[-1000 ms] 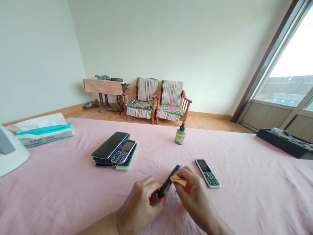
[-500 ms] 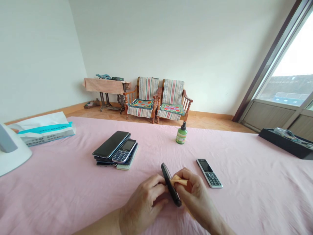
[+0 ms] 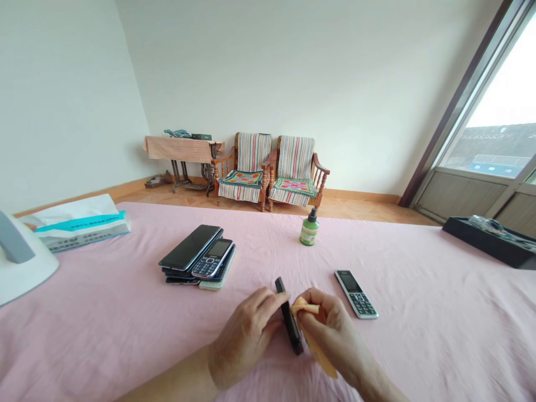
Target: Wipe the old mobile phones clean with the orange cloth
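Observation:
Between my hands a dark mobile phone (image 3: 290, 324) stands tilted on its edge, its narrow side toward me. My left hand (image 3: 247, 335) grips it, with a finger over the upper part and the thumb behind the left face. An orange-yellow cloth (image 3: 320, 354) is pinched in my right hand (image 3: 333, 332), pressed close to the phone's right side, its tail hanging below. To the right lies a silver-and-black keypad phone (image 3: 357, 295), face up. A stack of several phones, topped by a black smartphone (image 3: 192, 245) and a blue keypad phone (image 3: 213, 258), lies at the left.
A green spray bottle (image 3: 309, 229) stands beyond my hands on the pink tablecloth (image 3: 125, 335). At the left are a tissue pack (image 3: 84, 226) and a white object (image 3: 25, 262). A black box (image 3: 488, 240) with clear items sits far right. Two chairs stand behind.
My left hand has shifted its hold, bringing a finger over the phone's upper part. The phone has turned more edge-on, and more of the cloth's tail shows below my right hand.

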{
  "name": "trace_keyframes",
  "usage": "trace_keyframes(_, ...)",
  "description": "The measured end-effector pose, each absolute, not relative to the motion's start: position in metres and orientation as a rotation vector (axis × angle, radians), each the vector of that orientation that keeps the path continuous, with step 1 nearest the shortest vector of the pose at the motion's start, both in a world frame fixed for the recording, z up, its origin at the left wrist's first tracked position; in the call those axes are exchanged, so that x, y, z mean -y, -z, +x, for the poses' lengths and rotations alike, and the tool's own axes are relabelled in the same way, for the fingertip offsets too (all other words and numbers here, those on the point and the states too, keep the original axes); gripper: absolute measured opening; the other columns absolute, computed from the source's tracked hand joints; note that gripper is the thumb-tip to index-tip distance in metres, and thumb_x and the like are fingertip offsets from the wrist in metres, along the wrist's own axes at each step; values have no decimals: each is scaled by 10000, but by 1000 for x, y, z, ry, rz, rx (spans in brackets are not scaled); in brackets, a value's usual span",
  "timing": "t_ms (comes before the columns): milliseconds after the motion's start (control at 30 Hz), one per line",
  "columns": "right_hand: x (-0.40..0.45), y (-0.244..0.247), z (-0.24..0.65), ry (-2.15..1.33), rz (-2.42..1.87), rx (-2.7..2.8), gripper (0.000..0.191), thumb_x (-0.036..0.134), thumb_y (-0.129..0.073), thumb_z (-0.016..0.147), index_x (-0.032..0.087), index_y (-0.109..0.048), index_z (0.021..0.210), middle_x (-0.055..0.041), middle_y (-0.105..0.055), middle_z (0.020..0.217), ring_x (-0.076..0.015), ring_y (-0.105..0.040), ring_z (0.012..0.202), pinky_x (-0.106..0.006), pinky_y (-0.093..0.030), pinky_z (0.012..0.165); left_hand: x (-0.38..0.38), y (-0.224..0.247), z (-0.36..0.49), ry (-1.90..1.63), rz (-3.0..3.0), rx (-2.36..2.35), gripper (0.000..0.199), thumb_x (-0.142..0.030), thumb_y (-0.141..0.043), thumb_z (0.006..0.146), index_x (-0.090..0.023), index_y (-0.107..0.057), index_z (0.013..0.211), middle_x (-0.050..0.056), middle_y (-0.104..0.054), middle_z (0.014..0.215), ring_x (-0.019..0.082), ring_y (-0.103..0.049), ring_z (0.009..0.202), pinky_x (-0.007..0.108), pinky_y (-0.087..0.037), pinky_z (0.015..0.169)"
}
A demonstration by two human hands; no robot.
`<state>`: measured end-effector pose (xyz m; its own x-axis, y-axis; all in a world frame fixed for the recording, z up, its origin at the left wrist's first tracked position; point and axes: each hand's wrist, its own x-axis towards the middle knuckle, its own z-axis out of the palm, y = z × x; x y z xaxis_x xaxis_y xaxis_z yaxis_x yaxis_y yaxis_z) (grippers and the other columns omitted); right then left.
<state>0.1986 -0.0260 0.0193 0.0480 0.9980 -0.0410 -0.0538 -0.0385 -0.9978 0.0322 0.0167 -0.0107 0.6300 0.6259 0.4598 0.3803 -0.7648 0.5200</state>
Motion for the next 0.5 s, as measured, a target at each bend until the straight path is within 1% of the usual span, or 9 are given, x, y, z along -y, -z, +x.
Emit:
trace_keyframes(67, 25, -16, 199, -1216, -1227, 1099, 117, 258, -584, 668, 155, -529, 667, 50, -464, 529, -58, -368, 462, -172, -257, 427, -18, 6, 31, -929, 2578, -823, 362, -45, -465, 887, -222, -518, 1199, 64, -534, 997, 195, -560, 916, 341, -516, 809)
trace_keyframes(200, 23, -8, 202, -1169, -1226, 1109, 110, 258, -572, 679, 155, -539, 668, 44, -479, 530, -62, -390, 465, -170, -261, 429, -21, -6, 31, -1021, 2738, -764, 207, -88, -487, 897, -194, -570, 1054, 90, -536, 1086, 225, -528, 1001, 389, -506, 861)
trace_keyframes(267, 23, -8, 202, -1163, -1237, 1105, 107, 257, -573, 671, 157, -536, 663, 49, -471, 516, -65, -388, 459, -171, -263, 427, -22, -10, 31, -1023, 2799, -701, 173, -89, -482, 901, -181, -566, 1021, 80, -578, 1035, 224, -532, 984, 385, -510, 848)
trace_keyframes(400, 24, -18, 202, -1186, -1241, 1094, 132, 285, -593, 656, 165, -540, 663, 44, -483, 519, -77, -402, 451, -183, -283, 421, -21, -11, 30, -905, 2956, -699, 131, -132, -485, 923, -179, -599, 966, 53, -600, 900, 207, -545, 849, 344, -510, 745)
trace_keyframes(500, 24, -26, 206, -1027, -1230, 1033, 155, 313, -612, 654, 174, -546, 640, 42, -469, 519, -80, -389, 440, -192, -276, 411, -21, -7, 29, -849, 2975, -729, 116, -161, -503, 927, -180, -610, 886, 43, -595, 842, 206, -533, 802, 325, -482, 703)
